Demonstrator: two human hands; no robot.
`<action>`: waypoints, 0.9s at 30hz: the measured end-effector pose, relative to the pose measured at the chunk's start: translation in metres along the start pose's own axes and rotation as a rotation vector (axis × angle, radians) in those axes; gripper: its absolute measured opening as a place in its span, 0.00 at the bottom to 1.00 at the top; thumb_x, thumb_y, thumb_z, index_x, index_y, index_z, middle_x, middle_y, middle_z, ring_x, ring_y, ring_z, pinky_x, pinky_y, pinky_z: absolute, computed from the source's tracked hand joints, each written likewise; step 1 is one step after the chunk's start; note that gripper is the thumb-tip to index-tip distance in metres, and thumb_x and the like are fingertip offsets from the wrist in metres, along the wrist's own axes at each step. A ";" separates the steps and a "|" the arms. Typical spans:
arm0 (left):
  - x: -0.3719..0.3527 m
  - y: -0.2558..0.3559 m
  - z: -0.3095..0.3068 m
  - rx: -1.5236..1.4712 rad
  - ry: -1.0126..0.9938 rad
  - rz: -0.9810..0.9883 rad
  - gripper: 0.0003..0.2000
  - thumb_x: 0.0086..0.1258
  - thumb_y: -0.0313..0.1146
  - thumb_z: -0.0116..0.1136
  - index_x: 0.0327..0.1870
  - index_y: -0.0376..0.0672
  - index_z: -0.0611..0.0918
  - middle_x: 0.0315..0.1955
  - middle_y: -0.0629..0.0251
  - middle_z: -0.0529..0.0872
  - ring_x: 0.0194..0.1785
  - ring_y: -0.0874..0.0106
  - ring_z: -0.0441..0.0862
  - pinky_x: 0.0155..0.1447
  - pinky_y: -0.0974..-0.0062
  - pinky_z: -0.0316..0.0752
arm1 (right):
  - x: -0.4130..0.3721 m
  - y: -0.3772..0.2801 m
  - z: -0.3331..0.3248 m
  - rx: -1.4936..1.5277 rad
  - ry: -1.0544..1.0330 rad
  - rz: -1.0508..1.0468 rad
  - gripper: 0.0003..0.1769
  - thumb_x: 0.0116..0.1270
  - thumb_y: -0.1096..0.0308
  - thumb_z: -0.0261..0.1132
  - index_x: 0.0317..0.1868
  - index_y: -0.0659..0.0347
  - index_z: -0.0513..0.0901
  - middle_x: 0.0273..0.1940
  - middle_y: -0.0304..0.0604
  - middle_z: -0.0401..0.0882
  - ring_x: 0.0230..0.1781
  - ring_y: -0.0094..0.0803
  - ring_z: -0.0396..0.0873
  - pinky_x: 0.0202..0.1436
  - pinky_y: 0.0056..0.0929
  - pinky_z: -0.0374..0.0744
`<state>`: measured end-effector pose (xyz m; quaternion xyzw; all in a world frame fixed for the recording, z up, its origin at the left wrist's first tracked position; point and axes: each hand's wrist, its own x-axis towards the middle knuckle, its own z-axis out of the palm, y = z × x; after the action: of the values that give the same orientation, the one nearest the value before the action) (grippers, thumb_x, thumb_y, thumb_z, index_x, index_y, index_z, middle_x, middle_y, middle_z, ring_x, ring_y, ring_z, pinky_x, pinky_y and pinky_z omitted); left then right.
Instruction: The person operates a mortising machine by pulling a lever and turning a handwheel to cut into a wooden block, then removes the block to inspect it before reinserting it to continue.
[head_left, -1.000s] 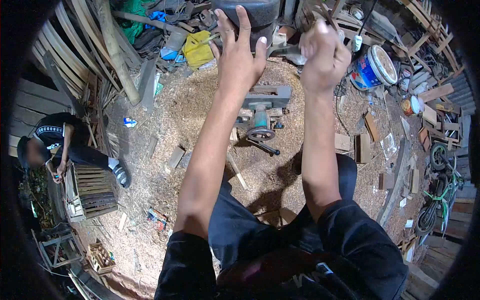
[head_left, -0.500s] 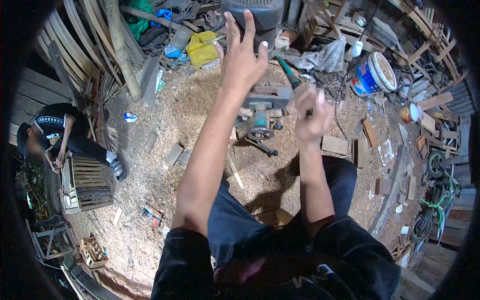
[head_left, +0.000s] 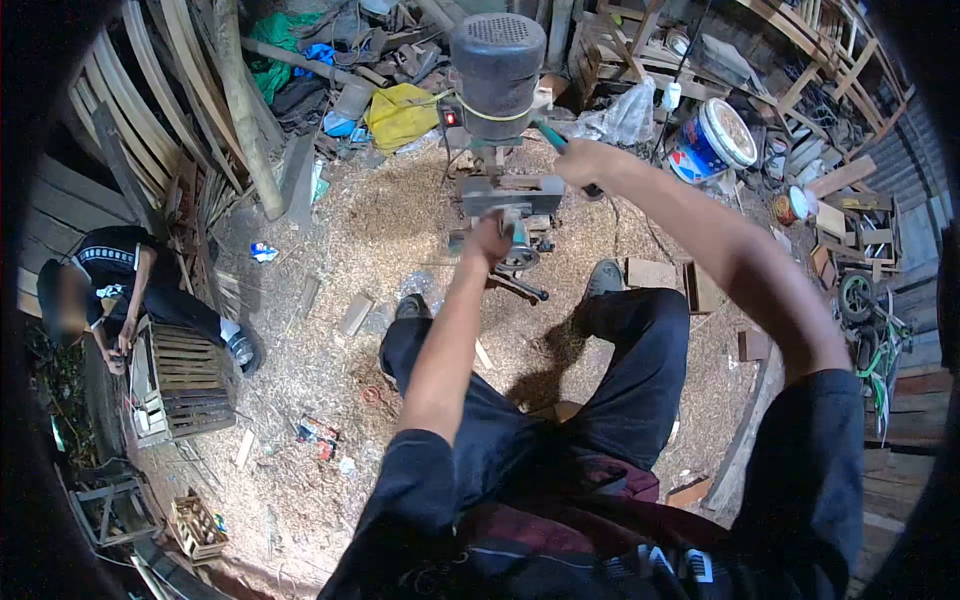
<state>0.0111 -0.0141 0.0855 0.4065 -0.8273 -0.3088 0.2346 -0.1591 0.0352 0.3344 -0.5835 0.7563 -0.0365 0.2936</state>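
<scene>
A mortising machine with a dark motor housing point(head_left: 497, 75) stands in front of me. My right hand point(head_left: 585, 166) is closed round the grip of its green lever point(head_left: 549, 136), on the machine's right side. Lower down, my left hand point(head_left: 488, 238) is closed at the front of the vise point(head_left: 512, 203), just left of the handwheel point(head_left: 520, 259). What its fingers hold is hidden. A piece of wood point(head_left: 527, 183) lies in the vise, below the motor. A small red switch point(head_left: 450, 118) glows on the machine's left side.
A person point(head_left: 115, 265) sits at the left by a slatted wooden crate point(head_left: 185, 380). Wood shavings cover the floor, with scattered wood offcuts point(head_left: 355, 314). A yellow sack point(head_left: 400, 115), a paint bucket point(head_left: 712, 142) and a small green motorbike point(head_left: 875, 340) stand around the edges.
My left hand has come down from the motor housing, where its fingers were spread, to the vise front. My right hand has moved up and left onto the lever's grip. The view has shifted.
</scene>
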 end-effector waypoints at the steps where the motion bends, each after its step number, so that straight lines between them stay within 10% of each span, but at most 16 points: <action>1: -0.004 -0.040 0.042 0.047 -0.015 0.070 0.16 0.65 0.37 0.57 0.50 0.39 0.78 0.46 0.43 0.82 0.50 0.45 0.80 0.56 0.53 0.74 | -0.001 0.001 0.002 0.195 0.015 0.105 0.12 0.60 0.68 0.57 0.31 0.71 0.79 0.23 0.49 0.77 0.20 0.37 0.76 0.21 0.39 0.71; 9: -0.008 -0.088 0.105 -0.125 -0.144 0.105 0.12 0.62 0.33 0.60 0.40 0.34 0.76 0.41 0.38 0.79 0.49 0.42 0.76 0.51 0.50 0.72 | -0.016 -0.001 0.030 0.254 0.236 0.297 0.18 0.61 0.66 0.59 0.38 0.79 0.80 0.28 0.58 0.80 0.24 0.42 0.81 0.24 0.42 0.77; 19: -0.005 -0.055 0.083 -0.057 -0.375 -0.231 0.19 0.62 0.28 0.58 0.53 0.29 0.74 0.55 0.39 0.74 0.58 0.44 0.72 0.62 0.55 0.69 | -0.009 0.054 0.168 0.152 0.496 0.137 0.17 0.62 0.70 0.59 0.48 0.71 0.70 0.31 0.67 0.78 0.36 0.64 0.78 0.42 0.53 0.74; 27: -0.016 -0.063 0.103 -0.053 -0.087 -0.092 0.09 0.63 0.27 0.56 0.41 0.33 0.76 0.45 0.43 0.79 0.53 0.44 0.74 0.57 0.52 0.69 | 0.005 0.068 0.246 0.361 0.577 0.170 0.26 0.67 0.71 0.57 0.62 0.70 0.60 0.31 0.68 0.76 0.37 0.68 0.77 0.39 0.56 0.73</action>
<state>-0.0121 0.0015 -0.0328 0.4237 -0.8087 -0.3584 0.1948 -0.0984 0.1233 0.1023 -0.4228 0.8354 -0.3083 0.1682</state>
